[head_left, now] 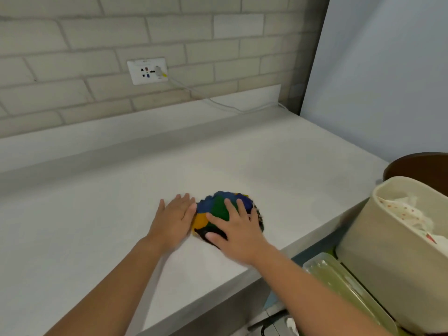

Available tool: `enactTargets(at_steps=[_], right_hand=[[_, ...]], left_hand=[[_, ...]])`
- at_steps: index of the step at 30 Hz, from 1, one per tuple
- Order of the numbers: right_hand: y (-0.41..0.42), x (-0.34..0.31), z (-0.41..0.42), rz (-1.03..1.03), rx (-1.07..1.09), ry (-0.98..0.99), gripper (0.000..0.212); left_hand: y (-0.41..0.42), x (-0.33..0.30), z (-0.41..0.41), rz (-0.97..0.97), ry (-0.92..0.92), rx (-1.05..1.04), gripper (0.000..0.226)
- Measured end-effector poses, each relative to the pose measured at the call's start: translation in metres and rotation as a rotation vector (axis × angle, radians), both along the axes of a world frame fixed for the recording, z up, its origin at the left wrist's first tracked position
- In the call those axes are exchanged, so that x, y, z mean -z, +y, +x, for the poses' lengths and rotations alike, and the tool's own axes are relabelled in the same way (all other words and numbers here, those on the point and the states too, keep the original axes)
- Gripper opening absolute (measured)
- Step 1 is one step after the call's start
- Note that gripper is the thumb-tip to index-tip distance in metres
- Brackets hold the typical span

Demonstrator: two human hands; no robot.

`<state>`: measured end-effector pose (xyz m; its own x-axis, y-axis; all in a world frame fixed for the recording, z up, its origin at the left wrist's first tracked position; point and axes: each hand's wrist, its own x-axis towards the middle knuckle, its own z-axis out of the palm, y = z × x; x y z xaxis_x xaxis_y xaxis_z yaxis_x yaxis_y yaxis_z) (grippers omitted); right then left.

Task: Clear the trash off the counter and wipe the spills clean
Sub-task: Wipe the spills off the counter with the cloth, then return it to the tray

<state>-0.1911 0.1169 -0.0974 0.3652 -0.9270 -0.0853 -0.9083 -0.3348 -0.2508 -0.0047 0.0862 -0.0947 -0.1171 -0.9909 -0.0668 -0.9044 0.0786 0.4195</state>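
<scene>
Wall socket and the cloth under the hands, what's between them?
Head view: only bare counter lies between the wall socket and the cloth.

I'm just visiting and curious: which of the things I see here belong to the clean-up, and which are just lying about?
Part of the job:
multicoloured cloth, under the right hand
left hand, beside it
counter
beige bin holding crumpled paper

Just lying about:
wall socket
white cable
clear lidded box
</scene>
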Motion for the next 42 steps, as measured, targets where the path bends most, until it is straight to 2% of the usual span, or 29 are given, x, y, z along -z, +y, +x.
enactTargets(at_steps=[1,3,6,9,14,20,23,26,28,30,33,36,42], right_hand=[[-0.005,-0.001,-0.020,-0.009,-0.001,0.007,0.061],[-0.018,-0.002,-0.067,-0.033,0.130,0.022,0.047],[-0.038,-0.004,-0.120,-0.046,0.401,0.074,0.046],[-0.046,-0.006,-0.119,0.034,0.510,0.061,0.050],[-0.040,-0.002,-0.079,-0.003,0.351,-0.021,0.048],[0.006,-0.004,-0.079,-0.062,0.195,-0.135,0.036],[0.035,-0.008,-0.094,-0.163,0.234,-0.147,0.026],[0.065,-0.009,-0.118,-0.185,0.401,-0.175,0.023],[0.084,-0.008,-0.137,-0.168,0.542,-0.185,0.023],[0.100,-0.005,-0.151,-0.151,0.683,-0.116,0.026],[0.118,-0.003,-0.164,0.036,0.860,0.041,0.044],[0.129,-0.001,-0.165,0.192,0.918,-0.001,0.053],[0.158,0.002,-0.164,0.150,1.015,-0.114,0.051]], left_hand=[[-0.002,-0.003,-0.007,-0.011,-0.008,0.004,0.050],[-0.004,-0.006,-0.024,-0.033,-0.014,0.043,0.048],[-0.003,-0.005,-0.048,-0.046,0.019,0.166,0.046],[-0.005,-0.004,-0.065,-0.028,-0.006,0.259,0.045],[-0.020,-0.011,-0.079,-0.016,-0.050,0.312,0.045],[-0.033,-0.017,-0.095,-0.059,-0.035,0.444,0.043],[-0.032,-0.023,-0.107,-0.064,-0.033,0.512,0.042],[-0.024,-0.029,-0.121,-0.098,-0.020,0.626,0.044],[-0.017,-0.031,-0.131,-0.104,-0.006,0.707,0.045],[-0.009,-0.034,-0.143,-0.112,0.010,0.795,0.045],[0.005,-0.039,-0.163,-0.141,0.043,0.915,0.045],[0.018,-0.042,-0.181,-0.162,0.065,1.011,0.043],[0.041,-0.034,-0.215,-0.136,0.073,1.141,0.045]])
